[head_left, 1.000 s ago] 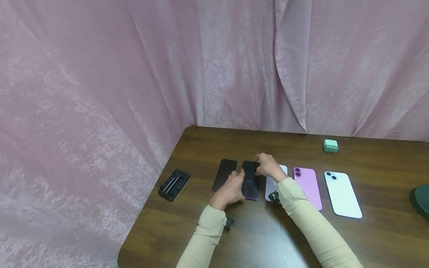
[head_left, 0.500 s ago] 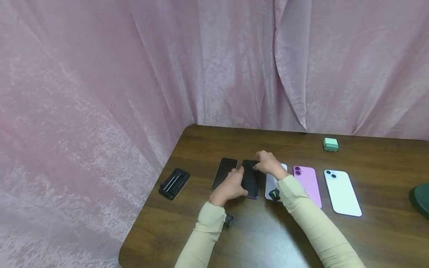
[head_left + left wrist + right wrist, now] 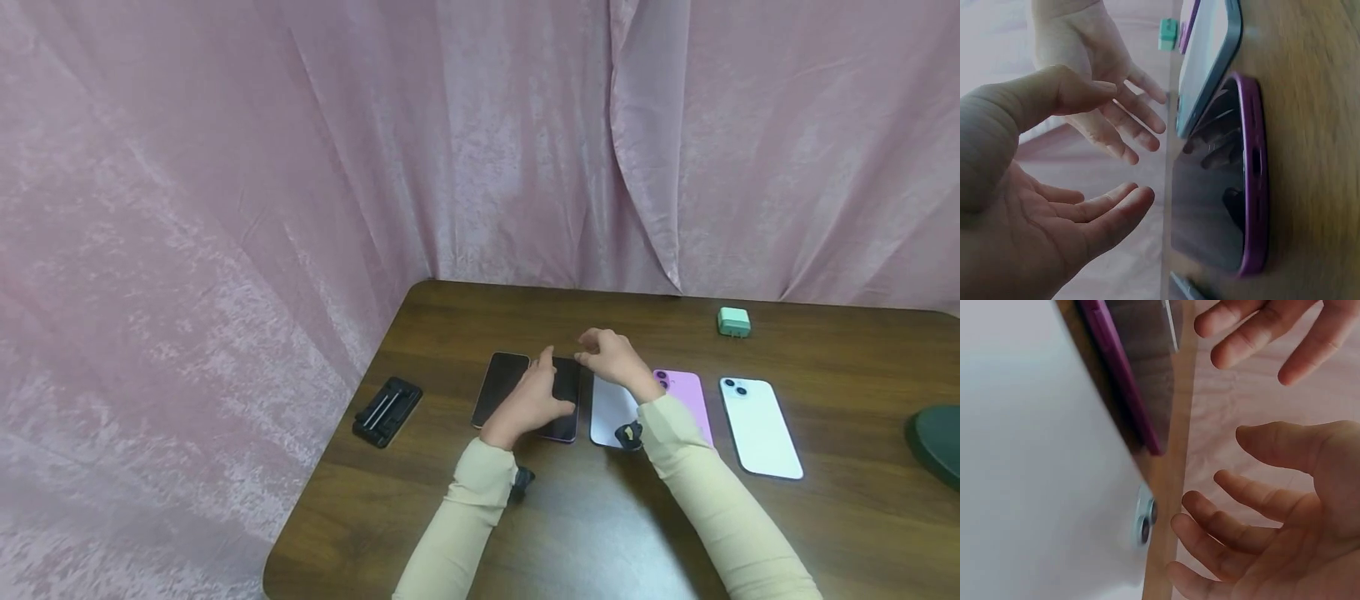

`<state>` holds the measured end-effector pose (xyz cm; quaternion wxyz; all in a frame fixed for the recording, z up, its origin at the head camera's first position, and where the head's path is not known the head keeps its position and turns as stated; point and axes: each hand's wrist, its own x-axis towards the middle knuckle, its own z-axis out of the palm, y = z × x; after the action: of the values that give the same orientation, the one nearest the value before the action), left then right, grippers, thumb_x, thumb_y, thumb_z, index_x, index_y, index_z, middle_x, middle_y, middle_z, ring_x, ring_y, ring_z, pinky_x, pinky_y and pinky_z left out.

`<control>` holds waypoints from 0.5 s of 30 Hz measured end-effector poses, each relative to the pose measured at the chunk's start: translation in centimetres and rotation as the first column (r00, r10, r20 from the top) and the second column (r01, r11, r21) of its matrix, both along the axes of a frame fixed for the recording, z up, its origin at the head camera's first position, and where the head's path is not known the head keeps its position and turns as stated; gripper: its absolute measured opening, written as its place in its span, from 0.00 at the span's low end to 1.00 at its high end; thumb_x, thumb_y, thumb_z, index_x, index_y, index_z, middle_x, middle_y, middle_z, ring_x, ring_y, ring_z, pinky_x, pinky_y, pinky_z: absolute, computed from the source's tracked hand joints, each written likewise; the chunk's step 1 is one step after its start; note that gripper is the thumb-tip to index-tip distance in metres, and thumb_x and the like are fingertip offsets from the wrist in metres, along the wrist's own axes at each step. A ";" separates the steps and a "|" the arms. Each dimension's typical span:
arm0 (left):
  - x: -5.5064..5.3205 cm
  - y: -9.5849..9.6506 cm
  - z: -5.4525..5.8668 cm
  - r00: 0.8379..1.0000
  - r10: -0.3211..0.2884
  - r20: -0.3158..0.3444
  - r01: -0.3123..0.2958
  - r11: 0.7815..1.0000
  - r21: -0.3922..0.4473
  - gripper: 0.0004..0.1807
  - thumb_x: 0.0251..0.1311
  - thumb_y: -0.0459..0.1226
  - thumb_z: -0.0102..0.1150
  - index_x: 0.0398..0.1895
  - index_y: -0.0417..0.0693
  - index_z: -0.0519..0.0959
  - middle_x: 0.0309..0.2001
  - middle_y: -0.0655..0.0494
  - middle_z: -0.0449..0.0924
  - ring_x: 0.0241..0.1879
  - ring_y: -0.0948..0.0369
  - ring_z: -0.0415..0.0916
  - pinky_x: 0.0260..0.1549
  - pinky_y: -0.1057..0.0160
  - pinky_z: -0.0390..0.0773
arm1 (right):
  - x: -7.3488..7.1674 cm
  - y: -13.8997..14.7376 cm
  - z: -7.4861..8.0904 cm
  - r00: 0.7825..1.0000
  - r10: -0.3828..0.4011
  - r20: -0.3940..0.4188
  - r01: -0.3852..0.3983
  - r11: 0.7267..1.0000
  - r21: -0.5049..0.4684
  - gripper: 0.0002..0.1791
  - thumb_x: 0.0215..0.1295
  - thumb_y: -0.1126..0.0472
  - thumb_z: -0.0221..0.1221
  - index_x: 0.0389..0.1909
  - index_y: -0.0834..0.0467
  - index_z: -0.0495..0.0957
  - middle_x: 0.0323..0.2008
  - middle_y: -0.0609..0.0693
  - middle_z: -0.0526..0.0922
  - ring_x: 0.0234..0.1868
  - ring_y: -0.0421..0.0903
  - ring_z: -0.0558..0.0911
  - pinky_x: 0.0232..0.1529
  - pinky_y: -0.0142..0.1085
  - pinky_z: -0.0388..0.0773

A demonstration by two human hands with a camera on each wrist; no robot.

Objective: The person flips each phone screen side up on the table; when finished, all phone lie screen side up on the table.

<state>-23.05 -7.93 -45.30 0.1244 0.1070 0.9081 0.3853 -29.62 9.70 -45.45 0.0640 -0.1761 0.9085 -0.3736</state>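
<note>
Five smartphones: laid in a row, two screen-up, three back-up; remaining adjustment, if any, not determinable. Left hand, right hand: each grip loosely spread, nothing held.

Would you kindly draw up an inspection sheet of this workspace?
Surface: brown table, rounded left corners.
Phones: dark phone, purple-framed phone, pale blue phone, pink phone, white phone, in a row.
Clutter: black tray-like item left, mint plug behind, dark green object at right edge.
Hands: left hand over the purple-framed phone, right hand near the pale blue phone's far end; neither holds anything.
Cables: nothing seen.
Surroundings: pink curtain behind and left.
</note>
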 end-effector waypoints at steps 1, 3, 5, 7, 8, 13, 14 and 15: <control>0.0 0.4 0.0 1.000 -0.004 0.001 0.004 1.000 -0.002 0.54 0.60 0.35 0.69 0.80 0.38 0.43 0.71 0.39 0.67 0.73 0.45 0.58 0.65 0.45 0.67 | 0.1 0.3 -0.1 1.000 -0.006 0.008 0.006 1.000 0.001 0.22 0.70 0.64 0.58 0.57 0.76 0.74 0.53 0.73 0.79 0.56 0.68 0.78 0.55 0.58 0.75; -0.1 1.2 0.0 1.000 -0.016 0.004 0.016 1.000 -0.013 0.54 0.59 0.35 0.70 0.80 0.39 0.44 0.70 0.41 0.68 0.73 0.46 0.58 0.64 0.45 0.67 | 0.2 1.0 -0.2 0.999 -0.024 0.023 0.023 1.000 0.006 0.22 0.70 0.64 0.57 0.58 0.76 0.73 0.54 0.73 0.78 0.57 0.69 0.77 0.56 0.58 0.74; -0.1 1.9 0.0 0.999 -0.033 0.003 0.033 0.999 -0.034 0.53 0.59 0.35 0.71 0.80 0.40 0.46 0.71 0.41 0.67 0.74 0.46 0.57 0.64 0.45 0.67 | 0.3 1.7 -0.4 0.998 -0.041 0.038 0.041 0.999 0.009 0.22 0.71 0.64 0.57 0.58 0.76 0.72 0.55 0.74 0.78 0.58 0.69 0.76 0.56 0.59 0.74; 0.0 2.4 -0.1 0.998 -0.061 -0.004 0.061 0.996 -0.060 0.51 0.58 0.35 0.71 0.80 0.41 0.50 0.71 0.43 0.66 0.72 0.48 0.60 0.62 0.48 0.70 | 0.5 2.3 -0.6 0.997 -0.058 0.056 0.057 0.998 0.014 0.22 0.71 0.64 0.57 0.59 0.76 0.72 0.56 0.74 0.77 0.58 0.69 0.76 0.56 0.59 0.74; 0.0 2.6 -0.2 0.997 -0.080 -0.011 0.079 0.994 -0.072 0.50 0.58 0.35 0.72 0.79 0.42 0.52 0.71 0.43 0.66 0.70 0.49 0.63 0.60 0.50 0.73 | 0.6 2.6 -0.6 0.996 -0.063 0.063 0.062 0.998 0.016 0.23 0.71 0.63 0.57 0.59 0.76 0.72 0.56 0.74 0.77 0.58 0.69 0.76 0.56 0.59 0.74; 0.1 3.3 -0.7 0.984 -0.171 -0.048 0.165 0.980 -0.109 0.44 0.55 0.34 0.73 0.75 0.45 0.64 0.63 0.45 0.69 0.53 0.57 0.69 0.46 0.62 0.77 | 0.9 3.7 -0.7 0.995 -0.071 0.074 0.069 0.997 0.030 0.23 0.70 0.63 0.57 0.59 0.76 0.72 0.57 0.74 0.76 0.58 0.70 0.76 0.54 0.59 0.76; 0.1 3.5 -0.8 0.981 -0.186 -0.051 0.180 0.978 -0.111 0.43 0.54 0.34 0.74 0.74 0.45 0.65 0.62 0.46 0.70 0.52 0.58 0.69 0.45 0.63 0.77 | 1.0 3.8 -0.6 0.995 -0.072 0.071 0.070 0.997 0.037 0.23 0.70 0.63 0.57 0.59 0.76 0.72 0.57 0.75 0.76 0.58 0.70 0.76 0.54 0.59 0.76; 0.1 3.6 -0.8 0.978 -0.201 -0.056 0.193 0.974 -0.116 0.43 0.53 0.34 0.74 0.74 0.45 0.66 0.62 0.46 0.70 0.51 0.59 0.69 0.45 0.64 0.76 | 1.0 4.0 -0.6 0.995 -0.075 0.067 0.072 0.996 0.045 0.23 0.70 0.63 0.57 0.59 0.76 0.72 0.57 0.74 0.76 0.58 0.70 0.76 0.55 0.58 0.75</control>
<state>-22.96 -4.30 -46.13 0.1372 0.2025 0.9164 0.3169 -28.61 13.71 -46.06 0.0850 -0.1283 0.9193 -0.3622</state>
